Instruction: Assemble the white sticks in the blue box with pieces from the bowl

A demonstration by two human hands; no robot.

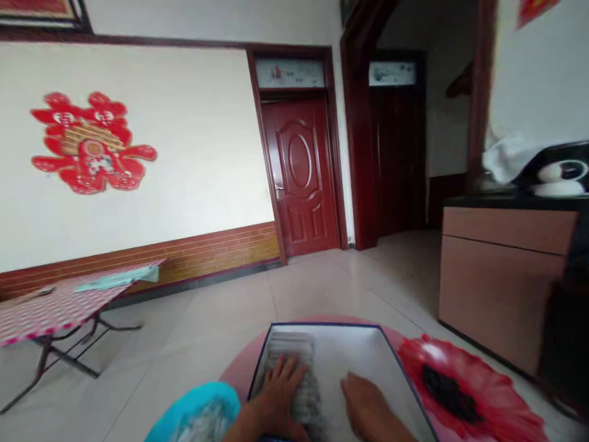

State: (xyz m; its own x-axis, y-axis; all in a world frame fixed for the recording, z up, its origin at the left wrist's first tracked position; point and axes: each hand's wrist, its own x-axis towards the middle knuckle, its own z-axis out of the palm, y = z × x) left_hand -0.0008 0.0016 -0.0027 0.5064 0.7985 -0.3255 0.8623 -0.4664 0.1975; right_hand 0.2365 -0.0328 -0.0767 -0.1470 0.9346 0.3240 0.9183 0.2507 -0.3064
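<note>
A shallow white box with a dark blue rim lies in front of me. Along its left side runs a stack of thin grey-white strips, too blurred to name. My left hand rests on this stack, palm down with its fingers spread. Over the bare right part of the box is my right hand, its fingers curled together; whatever they may hold is hidden. A turquoise basin with pale, blurred pieces stands left of the box. To the right is a red petal-edged tray holding a dark heap.
The box sits on a round pink surface. At the left stands a folding table with a checked cover and a pale green cloth. A brown cabinet is at the right. A red door is in the far wall.
</note>
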